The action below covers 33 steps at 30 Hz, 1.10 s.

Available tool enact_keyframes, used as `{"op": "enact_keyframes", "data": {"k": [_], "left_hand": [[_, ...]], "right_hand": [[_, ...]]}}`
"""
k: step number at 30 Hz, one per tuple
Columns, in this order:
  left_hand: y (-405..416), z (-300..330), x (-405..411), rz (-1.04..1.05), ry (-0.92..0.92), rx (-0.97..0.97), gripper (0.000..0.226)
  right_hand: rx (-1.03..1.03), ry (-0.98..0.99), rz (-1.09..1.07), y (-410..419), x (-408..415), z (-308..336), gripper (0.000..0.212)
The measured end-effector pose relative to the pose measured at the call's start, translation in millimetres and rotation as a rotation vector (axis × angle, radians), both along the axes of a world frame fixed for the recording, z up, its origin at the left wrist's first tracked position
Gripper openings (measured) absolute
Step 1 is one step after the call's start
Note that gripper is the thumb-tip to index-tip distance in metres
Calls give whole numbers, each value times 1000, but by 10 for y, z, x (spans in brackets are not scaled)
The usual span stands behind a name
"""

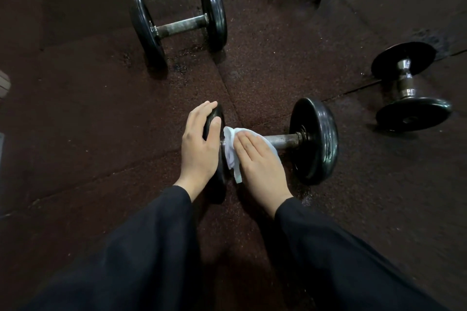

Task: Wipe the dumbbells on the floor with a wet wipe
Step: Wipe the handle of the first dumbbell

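Four dumbbells lie on the dark rubber floor point(75, 108). On the nearest dumbbell point(313, 141), at the floor's middle, the left hand point(199, 149) curls over its left plate. The right hand point(260, 161) presses the white wet wipe point(231, 149) on the handle with straight fingers.

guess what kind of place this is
Probably a gym or weights room: several dumbbells lie about on a dark speckled rubber floor laid in tiles.
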<state>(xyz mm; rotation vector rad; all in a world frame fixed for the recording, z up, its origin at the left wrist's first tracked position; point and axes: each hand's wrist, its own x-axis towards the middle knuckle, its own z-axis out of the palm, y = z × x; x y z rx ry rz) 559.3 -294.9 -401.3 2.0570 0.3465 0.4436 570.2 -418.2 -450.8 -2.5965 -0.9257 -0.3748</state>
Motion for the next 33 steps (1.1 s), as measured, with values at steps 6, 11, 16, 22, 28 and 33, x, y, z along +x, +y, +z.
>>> {"op": "enact_keyframes", "data": {"k": [6, 11, 16, 22, 28, 33], "left_hand": [[-6, -3, 0, -3, 2, 7, 40], [-11, -6, -11, 3, -4, 7, 39], [-9, 0, -20, 3, 8, 7, 39], [-15, -3, -26, 8, 2, 12, 39], [-10, 12, 22, 11, 9, 0, 40], [-6, 4, 21, 9, 5, -1, 39]], "right_hand": [[-155, 58, -211, -176, -22, -4, 43], [-238, 145, -392, -144, -28, 88, 52], [-352, 187, -420, -139, -6, 81, 61], [-425, 211, -448, -85, 12, 160, 76], [-343, 191, -433, 0, -7, 204, 47], [-117, 107, -260, -98, 13, 180, 43]]}}
